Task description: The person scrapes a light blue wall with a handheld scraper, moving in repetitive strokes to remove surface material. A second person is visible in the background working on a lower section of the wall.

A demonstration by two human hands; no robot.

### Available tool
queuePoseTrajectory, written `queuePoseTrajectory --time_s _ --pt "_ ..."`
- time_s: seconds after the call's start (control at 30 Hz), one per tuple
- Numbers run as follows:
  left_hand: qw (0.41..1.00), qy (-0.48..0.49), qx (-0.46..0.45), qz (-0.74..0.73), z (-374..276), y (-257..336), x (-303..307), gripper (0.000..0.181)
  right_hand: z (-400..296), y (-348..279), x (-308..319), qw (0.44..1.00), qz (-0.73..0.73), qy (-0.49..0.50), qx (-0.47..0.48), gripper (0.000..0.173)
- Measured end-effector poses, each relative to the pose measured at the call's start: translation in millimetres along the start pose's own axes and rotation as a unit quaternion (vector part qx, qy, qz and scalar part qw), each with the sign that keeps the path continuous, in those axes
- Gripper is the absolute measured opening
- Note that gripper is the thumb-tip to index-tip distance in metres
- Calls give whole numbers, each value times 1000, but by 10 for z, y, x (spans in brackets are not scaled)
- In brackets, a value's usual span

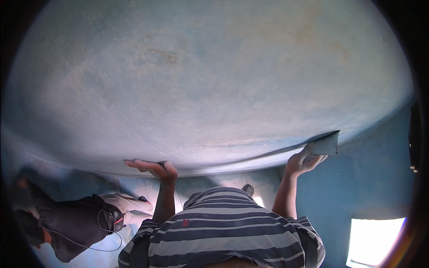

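A wide wall surface [214, 83], mottled pale blue-grey with scratches and brownish stains, fills the view before me. At its lower left part, my left hand [156, 169] rests against it with the fingers stretched out; I see nothing held in it. My right hand [306, 159] grips a grey, slightly curled sheet, apparently sandpaper [325, 144], against the wall at the right. Part of the sheet lies between the fingers and the wall.
At lower left a co-worker [77, 221] in dark top and light trousers faces the wall, a cable [83, 247] hanging beside them. Below is a tiled floor [234, 181] with one of my shoes [248, 190]. A bright opening [373, 241] breaks the blue wall [352, 187] at lower right.
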State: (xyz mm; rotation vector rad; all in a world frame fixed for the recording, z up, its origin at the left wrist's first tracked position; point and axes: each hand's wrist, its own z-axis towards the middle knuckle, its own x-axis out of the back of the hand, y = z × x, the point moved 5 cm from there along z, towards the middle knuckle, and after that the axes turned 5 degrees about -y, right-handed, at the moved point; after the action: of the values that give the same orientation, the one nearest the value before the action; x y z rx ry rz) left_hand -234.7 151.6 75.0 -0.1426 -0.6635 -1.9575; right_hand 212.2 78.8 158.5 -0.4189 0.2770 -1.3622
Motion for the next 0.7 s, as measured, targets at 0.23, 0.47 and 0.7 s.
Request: queuePoseTrajectory --time_s 0.23,0.47,0.7 --pt "1000 11 -9 -7 -26 50 -61 95 62 2 3 1000 -13 3 22 11" --pt "1000 7 -13 6 -140 20 -203 94 -55 167 19 999 -25 21 -23 10" --pt "1000 5 -15 -10 -203 -29 -401 94 -91 272 37 999 -3 25 -20 15"
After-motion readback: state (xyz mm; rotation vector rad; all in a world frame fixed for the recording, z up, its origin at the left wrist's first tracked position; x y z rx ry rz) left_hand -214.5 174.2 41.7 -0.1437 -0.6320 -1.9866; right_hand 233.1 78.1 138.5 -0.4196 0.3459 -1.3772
